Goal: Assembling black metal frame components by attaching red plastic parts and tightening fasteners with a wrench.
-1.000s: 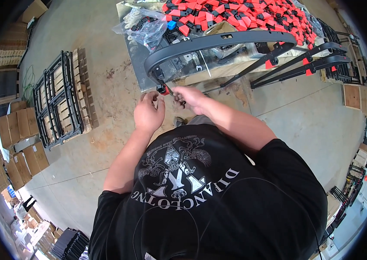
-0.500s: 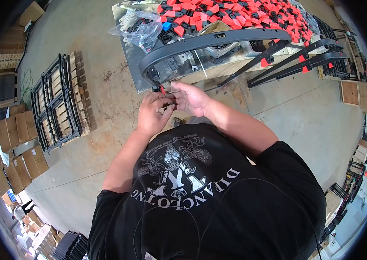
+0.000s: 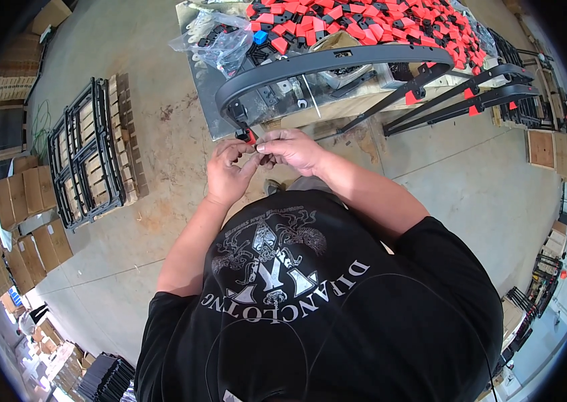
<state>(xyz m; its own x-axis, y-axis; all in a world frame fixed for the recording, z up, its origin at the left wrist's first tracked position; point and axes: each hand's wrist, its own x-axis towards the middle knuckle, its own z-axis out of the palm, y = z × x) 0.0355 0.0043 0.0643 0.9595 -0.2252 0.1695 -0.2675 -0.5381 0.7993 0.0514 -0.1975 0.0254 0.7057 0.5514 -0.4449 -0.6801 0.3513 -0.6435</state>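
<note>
My left hand (image 3: 227,175) and my right hand (image 3: 295,153) meet fingertip to fingertip just off the table's near left corner. Both are pinched closed, and whatever small piece lies between the fingertips is too small to name. Right beyond the fingers is the lower left end of a curved black frame (image 3: 327,61), with a red and black fitting (image 3: 248,137) on it. The frame arches over the table's near edge. Neither hand is clearly gripping the frame.
A large heap of red and black plastic pieces (image 3: 370,23) covers the table (image 3: 213,110), beside a clear plastic bag (image 3: 226,50), a blue piece (image 3: 260,37) and a wrench (image 3: 299,94). More black frames (image 3: 457,107) lean at right. Frames on a pallet (image 3: 89,154) and cardboard boxes (image 3: 29,194) stand left.
My right hand has turned from a half-open, cupped pose into a pinch. The fingertips of both hands have come together. The curved frame stays in place.
</note>
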